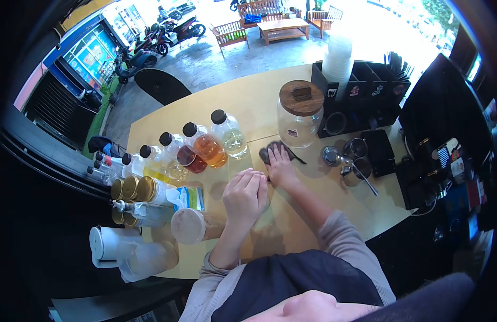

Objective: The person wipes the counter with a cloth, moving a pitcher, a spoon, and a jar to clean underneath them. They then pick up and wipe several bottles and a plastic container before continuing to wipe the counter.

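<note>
My right hand (282,169) lies on a dark grey cloth (265,155), fingers over it, pressing it on the light wooden table (248,121). A dark strip of the cloth sticks out to the right. Just left of it, my left hand (242,196) is closed, its fingers bent together; whether anything is inside is hidden. Directly beyond the cloth stands a clear jar (296,126) with a wooden lid (302,98). Left of the hands are black-capped bottles, among them one with amber liquid (211,150) and one with red liquid (190,159).
Near my left forearm stand a lidded tub (188,226), a blue-green packet (192,198), gold-lidded jars (147,189) and a white pitcher (106,244). On the right are metal cups (356,147), a black organizer (361,110) with stacked clear cups (337,61), and a dark screen (441,107).
</note>
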Available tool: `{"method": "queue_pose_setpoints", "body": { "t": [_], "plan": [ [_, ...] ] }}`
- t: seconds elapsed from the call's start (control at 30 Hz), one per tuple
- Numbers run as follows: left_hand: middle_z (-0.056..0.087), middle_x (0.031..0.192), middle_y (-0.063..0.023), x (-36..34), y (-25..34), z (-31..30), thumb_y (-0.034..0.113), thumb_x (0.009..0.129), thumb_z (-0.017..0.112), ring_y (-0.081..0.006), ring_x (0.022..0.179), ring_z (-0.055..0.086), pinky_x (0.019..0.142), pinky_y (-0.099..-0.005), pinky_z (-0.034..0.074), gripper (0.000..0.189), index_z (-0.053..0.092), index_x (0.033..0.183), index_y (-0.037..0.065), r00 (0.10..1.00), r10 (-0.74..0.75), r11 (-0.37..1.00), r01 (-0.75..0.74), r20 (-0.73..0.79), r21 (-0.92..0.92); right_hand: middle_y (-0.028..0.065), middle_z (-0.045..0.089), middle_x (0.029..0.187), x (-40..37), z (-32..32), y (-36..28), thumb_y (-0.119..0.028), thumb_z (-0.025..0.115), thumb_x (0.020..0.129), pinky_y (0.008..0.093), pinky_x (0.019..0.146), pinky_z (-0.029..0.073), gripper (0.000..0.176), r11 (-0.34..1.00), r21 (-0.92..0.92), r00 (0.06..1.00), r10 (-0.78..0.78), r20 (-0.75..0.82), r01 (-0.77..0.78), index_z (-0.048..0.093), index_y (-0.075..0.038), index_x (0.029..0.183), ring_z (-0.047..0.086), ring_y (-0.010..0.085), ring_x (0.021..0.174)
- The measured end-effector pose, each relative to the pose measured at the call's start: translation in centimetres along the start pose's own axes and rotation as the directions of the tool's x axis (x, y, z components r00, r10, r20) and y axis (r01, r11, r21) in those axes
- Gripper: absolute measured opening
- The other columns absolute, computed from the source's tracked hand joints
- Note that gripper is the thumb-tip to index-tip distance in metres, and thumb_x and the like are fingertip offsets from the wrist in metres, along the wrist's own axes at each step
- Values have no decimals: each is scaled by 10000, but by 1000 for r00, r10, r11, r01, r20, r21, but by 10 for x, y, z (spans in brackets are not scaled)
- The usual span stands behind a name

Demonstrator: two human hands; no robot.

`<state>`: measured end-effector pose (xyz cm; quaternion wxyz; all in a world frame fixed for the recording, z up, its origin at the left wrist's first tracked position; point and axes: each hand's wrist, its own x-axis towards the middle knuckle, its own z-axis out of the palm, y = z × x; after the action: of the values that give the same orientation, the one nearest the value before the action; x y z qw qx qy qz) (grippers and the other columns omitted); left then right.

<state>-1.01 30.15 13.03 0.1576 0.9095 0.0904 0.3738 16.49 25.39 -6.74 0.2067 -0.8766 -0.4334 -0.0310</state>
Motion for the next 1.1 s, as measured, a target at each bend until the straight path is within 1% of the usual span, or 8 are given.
{"method": "queue_pose_setpoints", "body": {
  "t": [0.23,0.47,0.57,0.7,0.83,0.93,1.03,1.1],
  "plan": [
    [718,845,-90,-4,-7,8,153,932,595,-278,905,709,787,-394,550,183,695,816,52,998,19,1000,-19,-52,-6,163,359,1593,-108,-68,22,-275,583,953,486,1219,233,581,983,180,998,-41,52,31,455,-90,1489,276,382,1493],
    [709,862,-96,-7,-7,6,120,960,546,-287,892,672,790,-401,526,210,677,814,43,995,11,989,-25,-102,-144,141,413,1568,-109,-51,10,-247,582,942,493,1216,244,537,998,39,997,53,-49,-51,512,-127,1460,317,382,1475],
    [711,889,-100,-10,-5,6,115,981,515,-291,890,665,809,-395,515,235,675,831,30,991,-1,986,-21,-133,-164,97,474,1535,-106,-41,1,-187,582,918,507,1198,287,498,990,97,994,-101,-44,105,579,-244,1413,379,393,1440],
    [692,955,-121,-17,-11,12,113,995,503,-307,889,658,806,-397,512,206,660,901,20,974,-32,971,-22,-222,-238,99,518,1498,-125,-45,5,-154,591,900,490,1197,301,464,949,170,964,-260,-58,266,634,-227,1356,392,364,1441],
    [676,993,-139,-30,-14,20,103,1013,460,-306,916,657,824,-389,513,225,653,942,13,963,-100,936,5,-249,-353,93,601,1412,-153,-64,11,-138,616,878,461,1190,326,372,920,319,974,-217,-69,227,723,-205,1228,456,332,1405],
    [660,1026,-144,-33,-11,25,106,972,558,-296,935,652,833,-378,516,131,643,1015,16,932,-105,935,-26,-346,-353,91,598,1416,-166,-79,10,-132,615,876,461,1191,327,378,924,348,987,-156,-40,160,718,-204,1233,452,332,1408],
    [643,1043,-139,-36,-7,32,103,868,696,-291,943,643,836,-375,519,256,618,1099,25,901,-98,972,-5,-423,-237,92,598,1415,-166,-80,11,-130,616,874,465,1190,327,381,920,354,986,-164,-43,168,715,-203,1235,450,333,1409],
    [630,1046,-134,-42,-8,39,90,769,772,-288,938,635,844,-376,516,417,598,1143,31,903,-284,929,177,-322,-324,102,596,1416,-165,-80,12,-129,615,876,470,1194,318,376,916,358,984,-174,-44,178,716,-190,1234,449,340,1408]
  ]
}}
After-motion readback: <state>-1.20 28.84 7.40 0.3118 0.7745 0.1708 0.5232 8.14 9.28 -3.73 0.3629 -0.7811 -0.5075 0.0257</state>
